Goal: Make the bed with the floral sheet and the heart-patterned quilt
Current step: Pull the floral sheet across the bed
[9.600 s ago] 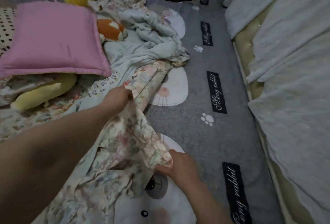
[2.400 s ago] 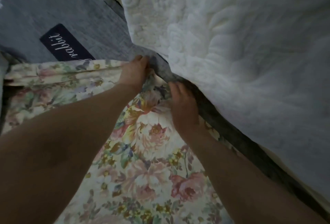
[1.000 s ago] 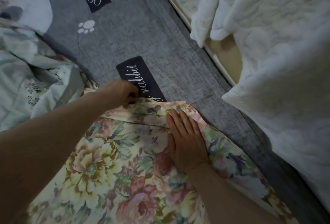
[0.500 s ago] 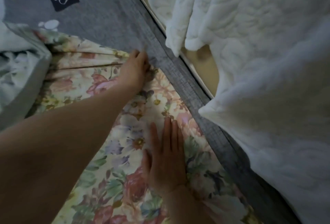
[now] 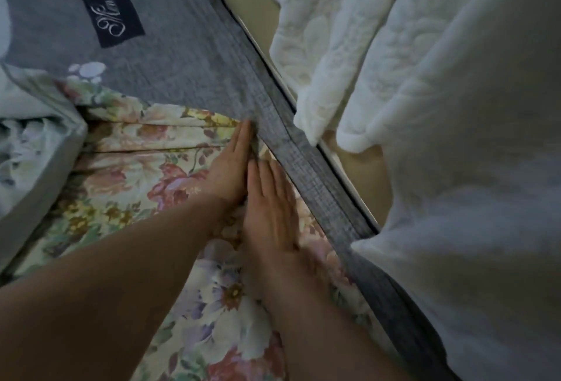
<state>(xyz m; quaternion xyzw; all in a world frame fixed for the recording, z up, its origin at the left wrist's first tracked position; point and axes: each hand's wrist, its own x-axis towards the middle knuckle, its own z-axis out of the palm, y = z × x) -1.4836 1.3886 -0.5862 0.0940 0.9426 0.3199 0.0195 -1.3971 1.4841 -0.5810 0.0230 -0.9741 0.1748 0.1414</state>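
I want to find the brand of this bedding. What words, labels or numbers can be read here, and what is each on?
"Meng rabbit": white script on a dark label on the grey bed cover. The second word is blurred, so that reading is unsure.
No other text shows. The floral sheet and the white quilted cover carry no lettering or numbers.

Floral sheet [image 5: 136, 174]: thin printed cloth, matt, smooth, creased into soft folds. Grey mat [image 5: 188, 46]: coarse woven cloth, matt, with a visibly ribbed weave. Its dark patch [image 5: 109, 0] has a flat finish. White cover [image 5: 440, 107]: thick quilted cloth, embossed relief, matt. Pale green bedding [image 5: 30, 143]: soft crumpled cloth. Beige panel [image 5: 252, 0]: smooth, material unclear.
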